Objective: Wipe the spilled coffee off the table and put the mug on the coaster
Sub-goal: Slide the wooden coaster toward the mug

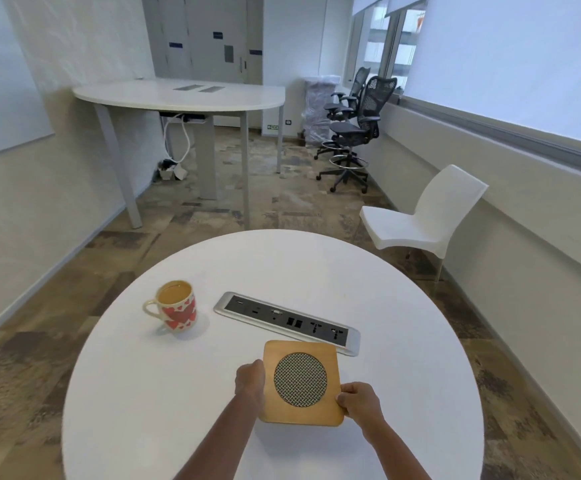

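Observation:
A square wooden coaster with a round metal mesh centre is held over the near middle of the round white table. My left hand grips its left edge and my right hand grips its lower right corner. A white mug with red hearts stands upright at the table's left, full of light brown coffee, its handle pointing left. The mug is well apart from both hands. I see no spilled coffee and no cloth on the table.
A silver power and socket strip is set into the table just beyond the coaster. A white plastic chair stands at the right past the table. Farther back are a second white table and black office chairs.

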The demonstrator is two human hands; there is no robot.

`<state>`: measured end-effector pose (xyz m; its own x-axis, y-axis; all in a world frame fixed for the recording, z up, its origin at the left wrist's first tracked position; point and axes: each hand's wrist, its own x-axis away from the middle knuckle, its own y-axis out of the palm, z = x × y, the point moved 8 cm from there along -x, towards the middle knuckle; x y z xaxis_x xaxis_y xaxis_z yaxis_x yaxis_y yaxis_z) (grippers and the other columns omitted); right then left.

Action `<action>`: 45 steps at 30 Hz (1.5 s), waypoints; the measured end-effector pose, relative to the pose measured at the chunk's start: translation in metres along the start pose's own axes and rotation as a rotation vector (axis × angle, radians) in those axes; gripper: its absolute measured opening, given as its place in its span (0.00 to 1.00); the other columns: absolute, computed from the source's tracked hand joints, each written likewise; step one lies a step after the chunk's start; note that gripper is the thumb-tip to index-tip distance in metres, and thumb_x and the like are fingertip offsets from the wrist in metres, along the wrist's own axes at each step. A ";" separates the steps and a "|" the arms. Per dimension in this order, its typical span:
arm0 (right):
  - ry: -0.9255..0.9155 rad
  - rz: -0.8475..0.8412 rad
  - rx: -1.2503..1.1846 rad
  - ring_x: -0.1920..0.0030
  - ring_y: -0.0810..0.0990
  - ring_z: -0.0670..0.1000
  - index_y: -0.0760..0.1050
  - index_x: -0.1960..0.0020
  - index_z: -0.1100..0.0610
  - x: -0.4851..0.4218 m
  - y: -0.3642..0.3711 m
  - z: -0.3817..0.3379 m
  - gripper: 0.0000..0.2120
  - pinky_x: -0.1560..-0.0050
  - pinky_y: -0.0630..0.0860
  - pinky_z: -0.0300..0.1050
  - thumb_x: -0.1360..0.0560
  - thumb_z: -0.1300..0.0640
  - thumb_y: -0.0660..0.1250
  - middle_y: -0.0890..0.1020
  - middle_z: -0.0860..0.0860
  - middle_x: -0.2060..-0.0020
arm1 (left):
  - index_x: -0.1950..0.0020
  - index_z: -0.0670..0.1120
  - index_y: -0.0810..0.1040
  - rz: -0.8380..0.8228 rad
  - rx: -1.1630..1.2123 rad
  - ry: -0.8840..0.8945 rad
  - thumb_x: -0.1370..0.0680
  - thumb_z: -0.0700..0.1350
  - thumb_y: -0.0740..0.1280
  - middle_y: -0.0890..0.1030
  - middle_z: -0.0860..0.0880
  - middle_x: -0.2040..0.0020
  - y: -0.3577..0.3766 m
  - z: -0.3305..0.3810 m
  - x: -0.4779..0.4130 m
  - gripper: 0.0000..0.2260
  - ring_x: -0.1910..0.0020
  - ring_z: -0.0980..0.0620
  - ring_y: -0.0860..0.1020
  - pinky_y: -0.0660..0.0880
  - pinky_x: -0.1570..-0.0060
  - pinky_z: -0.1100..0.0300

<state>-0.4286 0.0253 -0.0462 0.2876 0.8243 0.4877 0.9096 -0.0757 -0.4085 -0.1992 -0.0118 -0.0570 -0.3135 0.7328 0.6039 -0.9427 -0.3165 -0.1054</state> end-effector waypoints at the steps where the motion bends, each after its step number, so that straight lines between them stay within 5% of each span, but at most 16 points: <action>1: 0.003 -0.008 -0.003 0.56 0.77 0.55 0.78 0.55 0.67 0.000 0.010 -0.004 0.09 0.44 0.77 0.54 0.29 0.72 0.60 0.80 0.60 0.58 | 0.71 0.40 0.65 0.009 -0.028 0.003 0.25 0.35 0.56 0.65 0.45 0.72 -0.009 0.003 -0.004 0.14 0.71 0.49 0.62 0.61 0.67 0.58; 4: 0.015 -0.029 -0.011 0.57 0.76 0.55 0.77 0.59 0.64 0.003 0.041 -0.014 0.09 0.44 0.77 0.55 0.29 0.72 0.59 0.80 0.59 0.60 | 0.54 0.27 0.74 0.038 -0.087 -0.011 0.24 0.36 0.56 0.77 0.30 0.56 -0.034 0.007 -0.019 0.12 0.60 0.37 0.74 0.73 0.50 0.45; 7: 0.036 -0.033 -0.010 0.59 0.76 0.55 0.75 0.62 0.63 0.007 0.076 -0.021 0.10 0.47 0.79 0.54 0.31 0.73 0.58 0.79 0.58 0.61 | 0.44 0.25 0.70 0.078 -0.195 -0.021 0.24 0.36 0.57 0.73 0.28 0.40 -0.060 0.012 -0.042 0.15 0.39 0.31 0.72 0.69 0.37 0.43; 15: 0.104 0.008 -0.052 0.56 0.80 0.58 0.73 0.63 0.62 0.008 0.146 -0.023 0.09 0.46 0.79 0.57 0.32 0.73 0.57 0.81 0.61 0.60 | 0.49 0.31 0.76 0.083 -0.350 0.015 0.24 0.38 0.57 0.79 0.33 0.45 -0.102 0.026 -0.089 0.13 0.43 0.35 0.75 0.72 0.49 0.51; 18: 0.141 0.067 -0.060 0.50 0.81 0.60 0.74 0.60 0.63 0.006 0.153 -0.018 0.09 0.44 0.78 0.56 0.31 0.72 0.58 0.82 0.62 0.56 | 0.49 0.32 0.77 0.042 -0.389 0.025 0.24 0.38 0.57 0.79 0.34 0.46 -0.099 0.027 -0.100 0.13 0.44 0.36 0.75 0.72 0.47 0.51; 25: 0.186 0.164 -0.044 0.56 0.77 0.55 0.75 0.56 0.64 0.006 0.159 -0.012 0.09 0.55 0.73 0.45 0.31 0.71 0.58 0.79 0.58 0.58 | 0.46 0.35 0.78 -0.037 -0.558 0.070 0.24 0.39 0.56 0.79 0.37 0.43 -0.084 0.032 -0.118 0.14 0.42 0.38 0.75 0.71 0.42 0.51; 32: 0.169 0.223 0.048 0.48 0.78 0.57 0.71 0.56 0.60 0.002 0.160 -0.016 0.08 0.48 0.74 0.45 0.29 0.70 0.57 0.81 0.60 0.48 | 0.43 0.37 0.77 -0.068 -0.644 0.080 0.23 0.40 0.56 0.77 0.38 0.41 -0.083 0.030 -0.125 0.14 0.41 0.38 0.73 0.70 0.41 0.52; 39: 0.200 0.216 0.130 0.44 0.78 0.58 0.74 0.45 0.65 0.000 0.158 -0.014 0.13 0.44 0.75 0.47 0.28 0.68 0.59 0.80 0.59 0.45 | 0.38 0.41 0.75 -0.075 -0.678 0.159 0.22 0.41 0.57 0.73 0.39 0.36 -0.083 0.033 -0.119 0.15 0.37 0.40 0.70 0.68 0.37 0.52; 45: 0.196 0.184 0.187 0.46 0.81 0.60 0.67 0.53 0.60 -0.002 0.158 -0.018 0.08 0.46 0.77 0.50 0.29 0.69 0.58 0.79 0.62 0.46 | 0.37 0.42 0.74 -0.112 -0.702 0.172 0.23 0.41 0.57 0.72 0.40 0.35 -0.086 0.032 -0.117 0.16 0.35 0.41 0.70 0.67 0.36 0.52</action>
<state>-0.2799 0.0017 -0.0972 0.5105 0.6815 0.5244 0.7717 -0.0942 -0.6289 -0.0782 -0.0897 -0.0938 -0.1696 0.8404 0.5147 -0.8029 0.1849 -0.5667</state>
